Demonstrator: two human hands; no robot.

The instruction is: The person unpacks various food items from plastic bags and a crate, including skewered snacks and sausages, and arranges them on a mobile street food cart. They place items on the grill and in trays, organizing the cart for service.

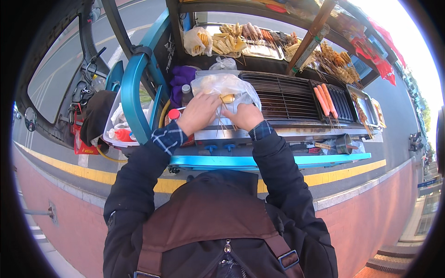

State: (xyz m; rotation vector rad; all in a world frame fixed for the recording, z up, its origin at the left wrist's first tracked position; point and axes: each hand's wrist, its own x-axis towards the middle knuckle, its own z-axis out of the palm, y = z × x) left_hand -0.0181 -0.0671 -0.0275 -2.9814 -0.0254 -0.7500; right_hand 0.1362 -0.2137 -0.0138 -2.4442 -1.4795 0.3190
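Both my hands are at a clear plastic bag that lies on the left part of a steel grill cart. Inside or on the bag is a piece of yellowish food with several thin wooden skewers pointing towards me. My left hand rests at the skewers' left side, its fingertips beside the food; whether it grips anything is unclear. On the other side, my right hand has its thumb towards the skewers and its fingers at the bag's edge. Its hold is also unclear.
Right of the bag are the grill grate, pink sausages and a metal tray. A red-capped bottle stands near my left wrist. Trays of skewered food line the back. A wooden post and a blue frame bar rise nearby.
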